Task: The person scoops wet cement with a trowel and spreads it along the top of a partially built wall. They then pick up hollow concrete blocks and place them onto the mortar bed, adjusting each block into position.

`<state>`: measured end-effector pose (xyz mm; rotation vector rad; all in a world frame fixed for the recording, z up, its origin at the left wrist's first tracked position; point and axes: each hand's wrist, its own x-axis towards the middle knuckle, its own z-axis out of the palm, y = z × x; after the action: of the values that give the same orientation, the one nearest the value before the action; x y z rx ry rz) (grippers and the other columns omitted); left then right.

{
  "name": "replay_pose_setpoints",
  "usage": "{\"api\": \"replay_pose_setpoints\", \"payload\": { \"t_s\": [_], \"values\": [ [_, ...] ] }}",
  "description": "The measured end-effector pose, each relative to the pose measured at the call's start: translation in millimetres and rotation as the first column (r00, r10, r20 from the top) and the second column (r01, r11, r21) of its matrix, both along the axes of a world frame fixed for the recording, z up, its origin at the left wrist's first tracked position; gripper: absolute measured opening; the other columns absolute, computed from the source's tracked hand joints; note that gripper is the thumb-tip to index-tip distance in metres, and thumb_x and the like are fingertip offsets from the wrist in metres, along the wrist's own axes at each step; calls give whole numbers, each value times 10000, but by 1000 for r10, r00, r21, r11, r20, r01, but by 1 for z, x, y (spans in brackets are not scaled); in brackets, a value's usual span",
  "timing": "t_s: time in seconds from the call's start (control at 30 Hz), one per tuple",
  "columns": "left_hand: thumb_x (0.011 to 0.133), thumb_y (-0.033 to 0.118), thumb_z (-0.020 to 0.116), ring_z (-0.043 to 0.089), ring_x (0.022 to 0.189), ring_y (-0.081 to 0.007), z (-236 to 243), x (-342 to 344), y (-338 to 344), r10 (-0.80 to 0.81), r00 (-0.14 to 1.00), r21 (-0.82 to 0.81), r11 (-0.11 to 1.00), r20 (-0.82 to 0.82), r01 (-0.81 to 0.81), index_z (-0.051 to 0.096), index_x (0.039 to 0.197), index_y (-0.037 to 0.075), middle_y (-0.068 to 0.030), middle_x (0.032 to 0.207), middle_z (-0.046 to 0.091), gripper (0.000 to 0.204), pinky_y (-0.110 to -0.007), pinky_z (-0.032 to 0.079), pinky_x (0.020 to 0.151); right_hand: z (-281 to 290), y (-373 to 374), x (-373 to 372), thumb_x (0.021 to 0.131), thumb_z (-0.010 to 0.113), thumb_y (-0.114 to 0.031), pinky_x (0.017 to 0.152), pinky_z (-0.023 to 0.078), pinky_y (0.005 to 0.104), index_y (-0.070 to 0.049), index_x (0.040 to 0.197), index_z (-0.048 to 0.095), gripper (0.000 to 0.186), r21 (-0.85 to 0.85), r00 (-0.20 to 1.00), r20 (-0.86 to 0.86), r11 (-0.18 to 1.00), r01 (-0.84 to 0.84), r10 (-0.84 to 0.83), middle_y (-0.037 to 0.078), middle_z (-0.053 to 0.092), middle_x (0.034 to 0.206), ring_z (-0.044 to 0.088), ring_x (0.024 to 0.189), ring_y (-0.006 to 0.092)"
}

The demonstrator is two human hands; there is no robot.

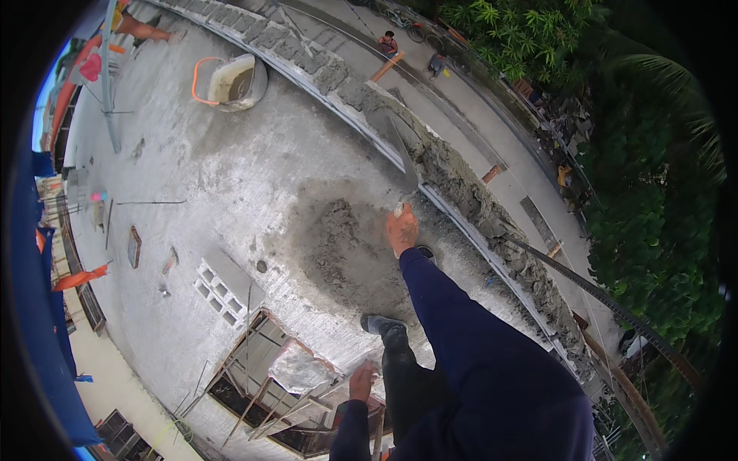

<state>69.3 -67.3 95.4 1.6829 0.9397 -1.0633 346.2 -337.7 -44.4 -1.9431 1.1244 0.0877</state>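
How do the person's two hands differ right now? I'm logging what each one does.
The right hand is stretched forward, gripping a trowel whose blade lies on the mortar-topped wall. The left hand hangs low by the leg, away from the wall; what it holds, if anything, is unclear. Both come out of dark blue sleeves.

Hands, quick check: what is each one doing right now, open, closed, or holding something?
Right hand: closed on the handle of a trowel, blade against the mortar-topped wall.
Left hand: low near the knee; grip cannot be told.
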Motion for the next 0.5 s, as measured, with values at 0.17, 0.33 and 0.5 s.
{"api": "replay_pose_setpoints", "payload": {
  "t_s": [0.17,0.33,0.5],
  "values": [
    [888,319,522,575,722,-103,0,15,10,8,1000,10,1000,1,-8,585,1108,61,-23,901,630,345,-230,430,623,-11,-6,-63,786,629,-216,701,506,397,82,1138,470,488,108,997,-74,994,35,-28,214,636,829,641,781,330],
    [884,304,523,592,728,-117,-19,17,12,52,998,-36,998,28,-51,584,1084,44,-51,917,630,334,-244,443,619,-7,-5,-74,800,610,-147,406,454,291,54,1049,471,349,221,994,-27,969,111,-108,86,580,641,545,450,142],
    [884,280,518,598,723,-127,-31,20,-5,0,999,-34,999,40,2,583,1074,27,-60,898,628,323,-254,454,613,4,-28,-34,801,590,-125,392,442,280,-13,906,464,199,187,990,122,981,53,-76,60,543,621,520,431,132]
  ]
}}
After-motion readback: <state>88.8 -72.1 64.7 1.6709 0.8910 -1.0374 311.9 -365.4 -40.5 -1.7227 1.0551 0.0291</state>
